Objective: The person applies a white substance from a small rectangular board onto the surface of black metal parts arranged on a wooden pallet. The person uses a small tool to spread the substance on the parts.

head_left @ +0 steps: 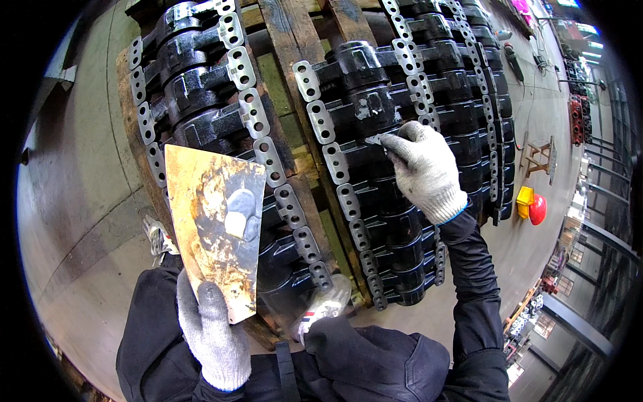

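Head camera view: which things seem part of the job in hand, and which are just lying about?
Likely part of the job:
board, held in the left hand
grey-white paste on it
black metal row by the right hand

Apparently just lying about:
yellow container
red round object
wooden stand

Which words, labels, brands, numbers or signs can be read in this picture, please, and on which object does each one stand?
No text can be read.
Board in the left hand: stains and smears, no lettering visible.
Black metal parts by the right hand: no readable marks.
White shoe: stripes only.
Anything farther away at the right: too small and blurred.
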Demonstrator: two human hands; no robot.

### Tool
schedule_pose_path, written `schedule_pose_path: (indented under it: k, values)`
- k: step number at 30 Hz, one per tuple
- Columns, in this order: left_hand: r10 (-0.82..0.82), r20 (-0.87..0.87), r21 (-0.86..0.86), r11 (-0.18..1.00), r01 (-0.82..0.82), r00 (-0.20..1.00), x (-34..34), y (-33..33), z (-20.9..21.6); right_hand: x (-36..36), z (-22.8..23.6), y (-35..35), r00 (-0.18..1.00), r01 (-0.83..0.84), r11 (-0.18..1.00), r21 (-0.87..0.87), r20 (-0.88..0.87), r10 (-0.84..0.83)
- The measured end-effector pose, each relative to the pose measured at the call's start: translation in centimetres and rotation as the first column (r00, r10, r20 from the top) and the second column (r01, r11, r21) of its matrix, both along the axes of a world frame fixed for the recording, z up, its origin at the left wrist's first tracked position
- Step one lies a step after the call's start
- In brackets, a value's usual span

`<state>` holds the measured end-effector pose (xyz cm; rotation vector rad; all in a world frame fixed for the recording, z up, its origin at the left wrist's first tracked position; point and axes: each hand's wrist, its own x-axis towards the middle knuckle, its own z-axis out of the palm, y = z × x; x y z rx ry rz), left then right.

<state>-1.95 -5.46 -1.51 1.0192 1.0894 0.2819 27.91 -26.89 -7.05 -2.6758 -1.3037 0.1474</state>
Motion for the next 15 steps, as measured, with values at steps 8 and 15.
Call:
schedule_pose_path:
  k: [8, 15]
  values:
    - [0.038, 0.007, -0.003, 0.999, -0.038, 0.999, 1.1, -0.4, 0.4, -0.8, 0.2, -0.4, 0.990, 0.105, 0.984, 0.147, -0.104, -0.090]
    - [0.030, 0.056, -0.193, 0.981, -0.019, 0.998, 1.2, 0.2, -0.1, -8.3, 2.5, 2.7, 0.928, 0.139, 0.815, 0.563, -0.361, 0.091]
